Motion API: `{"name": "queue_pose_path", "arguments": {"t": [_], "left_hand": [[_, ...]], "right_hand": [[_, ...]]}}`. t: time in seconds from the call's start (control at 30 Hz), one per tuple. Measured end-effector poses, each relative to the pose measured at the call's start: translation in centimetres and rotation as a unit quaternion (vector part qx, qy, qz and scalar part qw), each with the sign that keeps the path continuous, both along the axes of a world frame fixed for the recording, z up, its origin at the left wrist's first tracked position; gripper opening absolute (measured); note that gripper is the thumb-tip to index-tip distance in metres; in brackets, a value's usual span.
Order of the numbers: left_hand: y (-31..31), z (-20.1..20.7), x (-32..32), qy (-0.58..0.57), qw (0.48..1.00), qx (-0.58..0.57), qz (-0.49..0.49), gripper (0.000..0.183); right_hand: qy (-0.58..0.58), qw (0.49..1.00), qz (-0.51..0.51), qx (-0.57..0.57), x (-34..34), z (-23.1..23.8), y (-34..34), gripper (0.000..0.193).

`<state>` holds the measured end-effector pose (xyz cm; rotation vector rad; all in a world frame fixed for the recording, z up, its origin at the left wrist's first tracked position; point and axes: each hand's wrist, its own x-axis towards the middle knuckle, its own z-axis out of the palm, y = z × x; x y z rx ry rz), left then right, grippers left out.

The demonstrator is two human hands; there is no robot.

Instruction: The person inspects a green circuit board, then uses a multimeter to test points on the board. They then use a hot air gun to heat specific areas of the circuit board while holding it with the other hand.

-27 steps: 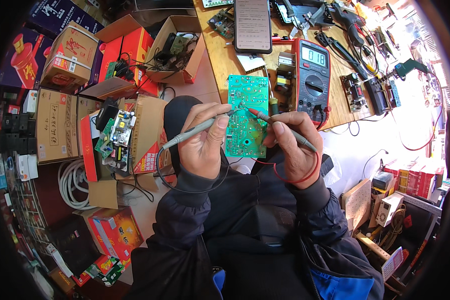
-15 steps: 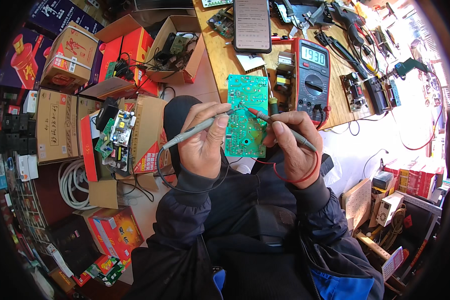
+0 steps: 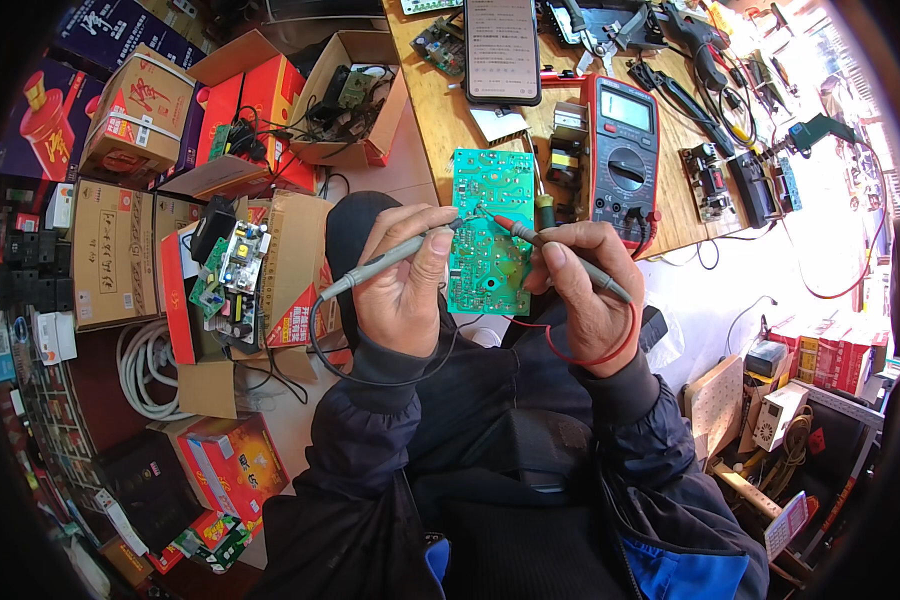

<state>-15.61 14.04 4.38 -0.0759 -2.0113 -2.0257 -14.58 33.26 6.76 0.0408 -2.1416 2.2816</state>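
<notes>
My left hand [image 3: 406, 275] is closed on a grey multimeter probe [image 3: 382, 264] with a black lead. In my right hand [image 3: 595, 290] is a red-tipped probe [image 3: 514, 229] with a grey body and a red lead. Both probe tips meet the upper middle of a green circuit board [image 3: 491, 255], close to each other; whether each touches the metal I cannot tell. The board stands solder side toward me, between my hands at the table's near edge. Behind it to the right lies the red and grey multimeter [image 3: 625, 165], its display showing no readable figures.
On the wooden table [image 3: 425, 115] lie a phone [image 3: 502, 55], a screwdriver [image 3: 545, 210], a hot glue gun [image 3: 705, 50] and small boards. Cardboard boxes [image 3: 360, 95] with electronics stand at the left, near a coiled white cable [image 3: 150, 370]. Boxes and a bin fill the lower right.
The multimeter's display has gone from a clear number to faint, unreadable marks. The hands, probes and board have barely moved.
</notes>
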Motion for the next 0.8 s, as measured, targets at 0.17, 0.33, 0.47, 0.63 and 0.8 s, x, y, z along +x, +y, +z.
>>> {"name": "queue_pose_path", "arguments": {"t": [0.17, 0.33, 0.47, 0.63, 0.8], "left_hand": [[-0.2, -0.06, -0.1, 0.013, 1.0, -0.022, -0.018, 0.023], [-0.24, 0.04, 0.01, 0.002, 1.0, -0.018, -0.021, 0.023], [-0.24, 0.07, 0.06, 0.0, 1.0, -0.015, -0.022, 0.022], [-0.28, -0.02, -0.02, 0.006, 1.0, -0.02, -0.02, 0.022], [-0.2, 0.09, -0.1, 0.009, 0.999, -0.029, -0.01, 0.022]], "right_hand": [[0.001, 1.0, 0.001, 0.006, -0.06, 0.16, 0.0, 0.021], [-0.004, 1.0, -0.003, -0.003, 0.02, 0.3, -0.22, 0.02], [-0.002, 1.0, -0.002, 0.011, -0.02, 0.34, -0.19, 0.019], [-0.001, 1.0, 0.0, 0.009, 0.02, 0.27, -0.16, 0.02], [0.001, 1.0, -0.006, 0.002, 0.07, 0.2, -0.36, 0.019]]}}
